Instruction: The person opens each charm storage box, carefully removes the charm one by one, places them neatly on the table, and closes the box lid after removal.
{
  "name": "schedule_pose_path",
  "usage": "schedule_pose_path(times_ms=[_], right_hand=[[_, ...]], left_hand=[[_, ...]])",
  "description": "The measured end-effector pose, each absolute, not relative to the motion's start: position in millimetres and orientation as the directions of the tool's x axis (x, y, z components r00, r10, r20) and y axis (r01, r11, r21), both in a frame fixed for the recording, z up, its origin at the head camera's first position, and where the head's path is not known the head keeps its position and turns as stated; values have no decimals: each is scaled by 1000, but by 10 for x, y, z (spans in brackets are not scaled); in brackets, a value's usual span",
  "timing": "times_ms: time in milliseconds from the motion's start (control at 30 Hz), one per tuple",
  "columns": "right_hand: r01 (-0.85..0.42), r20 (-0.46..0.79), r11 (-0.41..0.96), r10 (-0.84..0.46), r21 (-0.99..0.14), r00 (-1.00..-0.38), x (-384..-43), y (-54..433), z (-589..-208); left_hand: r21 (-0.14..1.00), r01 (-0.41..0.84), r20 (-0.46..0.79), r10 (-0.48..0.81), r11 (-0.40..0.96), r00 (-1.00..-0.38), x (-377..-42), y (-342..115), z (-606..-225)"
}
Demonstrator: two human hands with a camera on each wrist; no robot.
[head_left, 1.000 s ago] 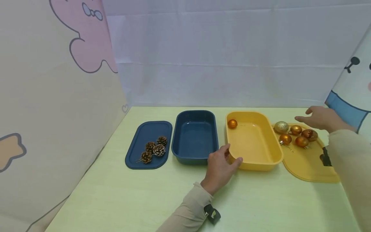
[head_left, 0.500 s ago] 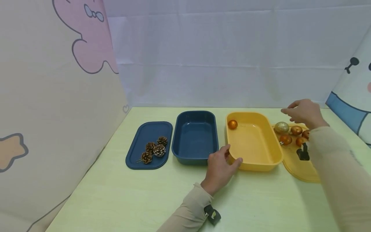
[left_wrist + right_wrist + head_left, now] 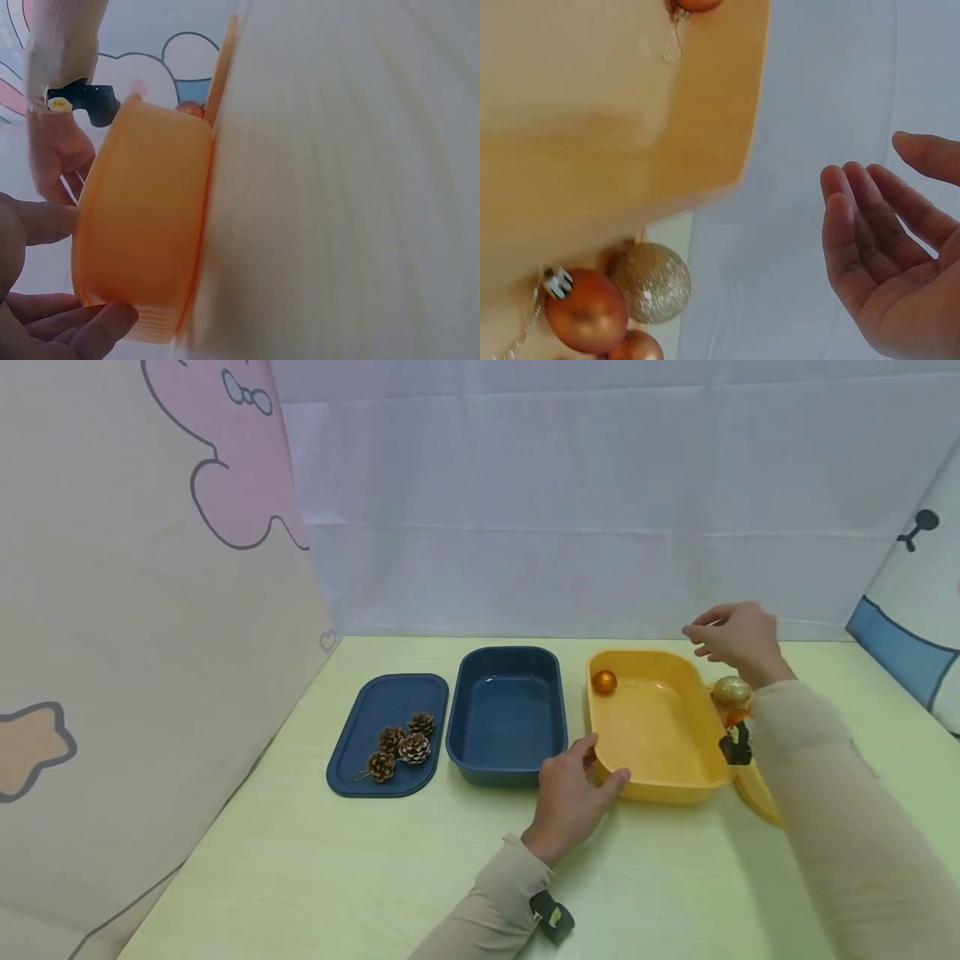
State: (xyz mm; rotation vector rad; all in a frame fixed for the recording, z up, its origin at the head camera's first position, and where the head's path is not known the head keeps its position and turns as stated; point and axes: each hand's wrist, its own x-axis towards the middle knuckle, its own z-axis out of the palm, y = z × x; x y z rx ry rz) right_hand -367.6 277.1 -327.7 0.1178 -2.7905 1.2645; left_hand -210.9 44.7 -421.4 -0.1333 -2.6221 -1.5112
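My left hand (image 3: pixel 567 793) holds the near-left corner of a yellow plastic box (image 3: pixel 660 792), thumb on the front wall and fingers at the left side. Those fingers and the box wall (image 3: pixel 146 210) also show in the left wrist view. One shiny orange Christmas ball (image 3: pixel 604 682) lies in the box's far-left corner. My right hand (image 3: pixel 738 637) hovers above the box's far-right corner, fingers loosely bent around nothing. Below it, a gold glitter ball (image 3: pixel 654 283) and an orange ball (image 3: pixel 589 311) lie on the yellow lid (image 3: pixel 757 795); my right arm covers much of that lid.
A dark blue box (image 3: pixel 506 775) stands left of the yellow one. Farther left, several pine cones (image 3: pixel 414 748) lie on a blue lid (image 3: pixel 367 710). Cloth walls rise at the back (image 3: pixel 510 577) and both sides.
My right hand has moved left from above the ornaments on the yellow lid toward the yellow box, its forearm now covering most of them. My left hand stays at the box corner.
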Motion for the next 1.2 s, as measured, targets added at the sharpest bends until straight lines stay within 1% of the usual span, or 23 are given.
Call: schedule_pose_path(times_ms=[200, 433, 633, 767, 900, 1100, 1200], right_hand=[[-89, 79, 684, -46, -724, -996, -3691, 2568, -3410], [-157, 113, 711, -110, -685, -988, -3775, 2288, -3567], [-178, 55, 753, -186, -633, -981, -3824, 2172, -3710], [-195, 24, 776, -226, -599, -974, -3844, 2138, -3754], [-201, 5, 803, -239, -561, -971, -3859, 2095, -3796], [-193, -36, 852, -240, -486, -970, -3889, 1985, -3836], [-185, -44, 857, -235, -480, -971, -3904, 1942, -3862]], left_hand=[[868, 110, 113, 24, 485, -993, -2080, 448, -4232], [863, 120, 122, 28, 491, -992, -2102, 453, -4217], [853, 101, 102, 25, 511, -994, -2092, 474, -4213], [840, 116, 120, 26, 529, -992, -2081, 481, -4197], [831, 142, 145, 38, 538, -989, -2078, 486, -4186], [834, 148, 147, 45, 532, -988, -2082, 462, -4184], [832, 148, 150, 41, 535, -988, -2085, 453, -4181]])
